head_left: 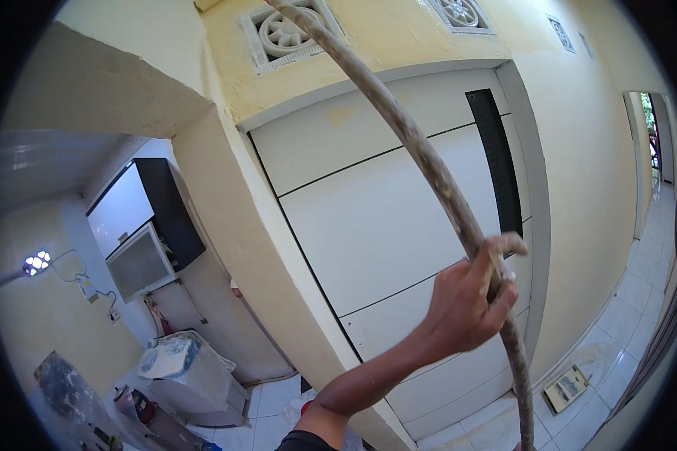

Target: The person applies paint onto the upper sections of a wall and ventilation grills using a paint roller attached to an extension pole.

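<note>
A long, paint-smeared pole (406, 132) slants across the view, from the top edge down to the lower right. My left hand (471, 304) is wrapped around it below the middle, with the index finger partly stretched out. Both ends of the pole run to or past the picture's edges, so what it carries is hidden. A sliver of my right hand (518, 447) shows beside the pole at the bottom edge; its grip is not visible. Behind the pole is a white door panel (361, 220) with black lines and a dark vertical strip (496, 169).
A patterned vent block (288, 34) sits in the yellow wall above. On the floor at right lies a paint tray (567, 389). At left stand a plastic-covered washing machine (194, 377), a wall cabinet (146, 214) and a lit lamp (36, 262). A tiled corridor (632, 304) runs along the right.
</note>
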`<control>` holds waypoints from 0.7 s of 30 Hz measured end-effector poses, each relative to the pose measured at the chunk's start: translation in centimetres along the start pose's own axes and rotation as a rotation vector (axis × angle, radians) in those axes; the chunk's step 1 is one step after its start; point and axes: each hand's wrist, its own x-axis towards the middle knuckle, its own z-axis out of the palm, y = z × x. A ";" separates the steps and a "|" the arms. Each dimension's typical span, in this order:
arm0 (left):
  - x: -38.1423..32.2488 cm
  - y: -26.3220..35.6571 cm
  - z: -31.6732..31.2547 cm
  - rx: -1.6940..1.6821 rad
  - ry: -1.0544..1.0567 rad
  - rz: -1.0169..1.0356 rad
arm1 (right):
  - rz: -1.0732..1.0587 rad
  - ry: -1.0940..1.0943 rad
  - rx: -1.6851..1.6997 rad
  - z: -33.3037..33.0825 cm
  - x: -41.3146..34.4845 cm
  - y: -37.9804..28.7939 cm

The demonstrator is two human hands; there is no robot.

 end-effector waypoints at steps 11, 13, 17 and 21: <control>4.0 0.0 -1.1 0.025 0.093 0.042 | 0.128 -0.233 0.232 2.9 2.2 -5.3; 3.5 -0.5 -0.8 0.115 0.027 0.029 | 0.162 -0.337 0.208 4.4 1.3 -4.7; 2.2 -1.5 1.8 0.018 0.184 0.217 | 0.039 -0.323 0.268 6.8 -0.2 -2.9; 0.0 -2.4 4.2 -0.518 0.071 -0.158 | 0.180 -0.468 0.249 9.3 -2.1 -0.8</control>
